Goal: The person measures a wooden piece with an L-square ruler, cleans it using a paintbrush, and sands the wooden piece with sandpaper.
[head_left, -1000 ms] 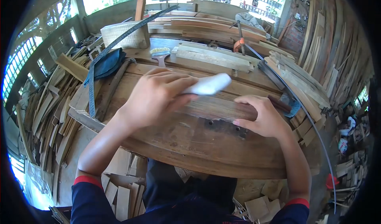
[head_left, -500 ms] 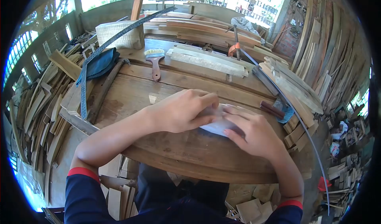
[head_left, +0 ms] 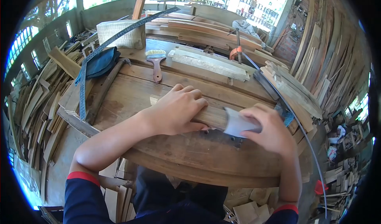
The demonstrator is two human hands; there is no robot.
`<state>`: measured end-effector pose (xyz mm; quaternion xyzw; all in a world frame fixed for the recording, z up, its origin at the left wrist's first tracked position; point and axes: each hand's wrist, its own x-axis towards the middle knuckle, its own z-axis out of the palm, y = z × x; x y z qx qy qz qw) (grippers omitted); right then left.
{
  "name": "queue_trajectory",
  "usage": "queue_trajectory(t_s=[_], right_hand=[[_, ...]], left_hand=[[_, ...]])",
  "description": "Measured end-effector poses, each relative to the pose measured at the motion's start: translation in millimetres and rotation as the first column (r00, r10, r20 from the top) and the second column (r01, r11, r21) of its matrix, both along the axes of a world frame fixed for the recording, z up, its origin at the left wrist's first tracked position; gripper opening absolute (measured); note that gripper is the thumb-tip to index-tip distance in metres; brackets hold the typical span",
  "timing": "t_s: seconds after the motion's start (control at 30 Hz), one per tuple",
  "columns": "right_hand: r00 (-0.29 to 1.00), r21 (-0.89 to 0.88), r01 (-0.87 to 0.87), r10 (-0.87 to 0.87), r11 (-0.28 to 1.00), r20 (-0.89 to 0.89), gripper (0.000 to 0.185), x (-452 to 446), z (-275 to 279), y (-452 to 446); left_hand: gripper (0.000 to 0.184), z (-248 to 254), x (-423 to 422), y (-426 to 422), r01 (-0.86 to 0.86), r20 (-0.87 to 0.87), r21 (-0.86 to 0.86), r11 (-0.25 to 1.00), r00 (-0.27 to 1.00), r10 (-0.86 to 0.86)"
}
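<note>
A small wooden piece lies on the wooden workbench, near its middle. My left hand is closed round the piece's left end, with the thumb along its near edge. Over the right end sits a curved pale sheet, white to grey, like sandpaper. My right hand grips that sheet, thumb on the near side and fingers on the far side. The hand is slightly blurred. The right end of the piece is hidden under the sheet and hand.
Beyond my hands lie a brush, pale wood strips and a wood block. A metal square, blue cloth and hammer are at the left. An orange clamp stands at the back right.
The white sheet has passed from my left hand to my right. My left hand now holds the wooden piece's left end, while my right hand has moved over its right end.
</note>
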<state>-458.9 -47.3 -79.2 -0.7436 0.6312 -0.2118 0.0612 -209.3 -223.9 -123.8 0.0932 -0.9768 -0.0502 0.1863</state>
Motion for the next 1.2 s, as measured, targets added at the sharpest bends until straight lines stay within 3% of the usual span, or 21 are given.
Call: queue_trajectory(t_s=[0.03,0.3,0.4,0.53,0.67,0.7,0.8,0.87,1.1,1.2], right_hand=[[1.0,0.069,0.019,-0.018,0.997,-0.008,0.046,-14,3,3],[0.989,-0.118,-0.136,0.128,0.984,-0.074,0.048,9,-18,-15],[0.995,-0.019,-0.094,0.093,0.995,-0.024,0.048,-28,-7,-1],[0.963,0.228,0.034,-0.092,0.973,0.252,0.046,-41,2,-4],[0.994,-0.056,-0.112,0.111,0.992,-0.019,0.049,6,-14,-28],[0.991,-0.058,-0.128,0.125,0.99,-0.055,0.053,3,-12,-28],[0.991,0.108,-0.07,0.057,0.992,0.122,0.055,-37,-6,-11],[0.996,0.246,0.034,-0.052,0.969,0.067,0.057,-53,6,1],[0.997,-0.079,-0.071,0.073,0.994,0.035,0.052,0,-16,-25],[0.996,0.116,-0.051,0.042,0.992,0.078,0.052,-40,-3,-9]], left_hand=[[0.062,-2,1,-2,0.008,-0.011,0.005,1.0,1.0,-0.008],[0.061,-2,-2,1,-0.005,-0.036,-0.059,0.998,0.999,0.002],[0.061,-3,-2,-2,0.007,-0.054,-0.005,1.0,0.999,-0.007],[0.06,-5,-5,2,-0.001,-0.064,0.009,1.0,0.998,0.002],[0.059,-6,-6,5,-0.015,-0.064,0.014,1.0,0.998,0.016],[0.059,-7,-6,4,-0.011,-0.068,0.014,1.0,0.998,0.012],[0.058,-8,-6,5,-0.02,-0.083,0.017,1.0,0.996,0.021],[0.058,-11,-8,5,-0.013,-0.083,-0.014,1.0,0.997,0.012],[0.058,-7,-6,7,-0.06,0.012,0.029,0.998,0.998,0.06],[0.06,-9,-6,8,-0.072,-0.03,0.007,0.997,0.997,0.072]])
